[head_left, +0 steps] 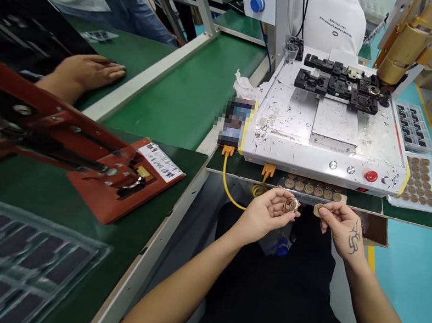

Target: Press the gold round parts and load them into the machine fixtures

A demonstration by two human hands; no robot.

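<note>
Right, both hands are busy here, just off the front edge of the worktop (411, 214). The left hand (266, 214) holds a coppery ring-shaped part (290, 204), its grip closed around it with fingers and thumb, the open centre facing up. Across a small gap, the right hand (340, 228) pinches a small tan disc (318, 209) between thumb and fingers.

So where do things stand? The disc is in hand, and that looks like the early part done; ring and disc are apart, so any bringing together of the two, by my reading, is left. Plenty remains in supply, too: a row of similar discs (308, 188) shows at the worktop's front edge, and a sheet of round pieces (420, 181) lies to the right of the white machine (287, 135).

Up on that machine sits the black fixture (338, 86), with the brass-coloured head (401, 58) at its right end, neither hand near them. Whether any piece there is finished, I can't tell.
</note>
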